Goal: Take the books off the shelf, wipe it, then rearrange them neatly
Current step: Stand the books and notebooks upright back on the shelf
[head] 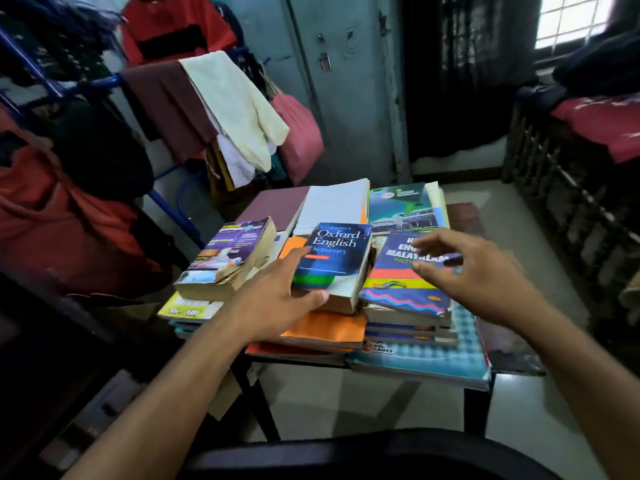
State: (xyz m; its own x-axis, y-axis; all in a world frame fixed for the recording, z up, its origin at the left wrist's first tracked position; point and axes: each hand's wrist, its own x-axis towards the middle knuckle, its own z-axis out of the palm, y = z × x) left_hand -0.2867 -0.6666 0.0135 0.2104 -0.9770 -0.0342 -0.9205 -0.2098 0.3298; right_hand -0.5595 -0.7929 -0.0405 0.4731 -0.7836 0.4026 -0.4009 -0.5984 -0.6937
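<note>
I see my left hand (277, 299) gripping the near left corner of the Oxford English Dictionary (332, 261), thumb underneath, fingers on the cover. The book sits tilted on an orange book (325, 329) amid stacks covering a small table (474, 403). Just left of the grip lies a worn purple paperback (228, 259). To the right, my right hand (474, 271) hovers, fingers spread and holding nothing, blurred, hiding part of the Malayalam dictionary (401, 254). Its title is cut off

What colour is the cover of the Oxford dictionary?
Dark blue, with white title lettering, on the Oxford dictionary; head view.
</note>
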